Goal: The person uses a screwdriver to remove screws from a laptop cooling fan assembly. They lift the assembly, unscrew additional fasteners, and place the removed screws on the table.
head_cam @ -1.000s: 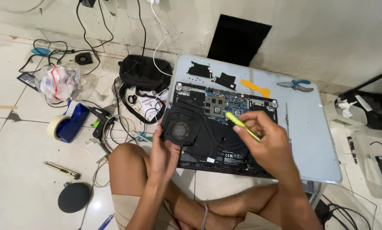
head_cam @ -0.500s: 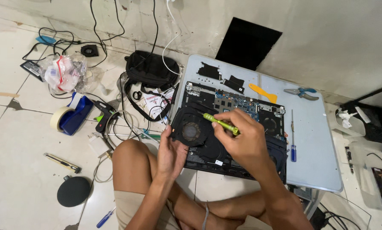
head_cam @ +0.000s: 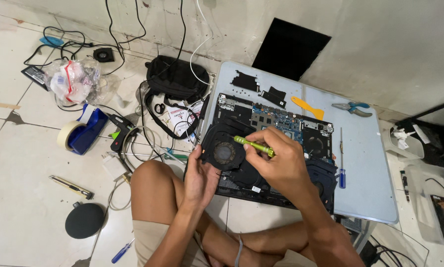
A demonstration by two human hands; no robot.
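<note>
An opened laptop (head_cam: 276, 129) lies bottom up on a small pale blue table (head_cam: 368, 163), its board and fans exposed. My right hand (head_cam: 276, 163) grips a yellow-green screwdriver (head_cam: 254, 145), its tip pointing left toward the round left fan (head_cam: 224, 151). My left hand (head_cam: 199, 175) rests at the laptop's near left corner, fingers touching the edge beside that fan. My bare knee is just under that hand.
On the table lie an orange pry tool (head_cam: 307, 107), blue pliers (head_cam: 351, 107), a blue-handled screwdriver (head_cam: 341, 163) and black cover pieces (head_cam: 256, 86). The floor holds a black bag (head_cam: 175, 79), cables, a tape roll (head_cam: 69, 133), a plastic bag (head_cam: 71, 81) and a round black disc (head_cam: 84, 220).
My right hand with the screwdriver has moved left across the laptop, from the middle toward the left fan. My left hand has stayed at the laptop's near left edge.
</note>
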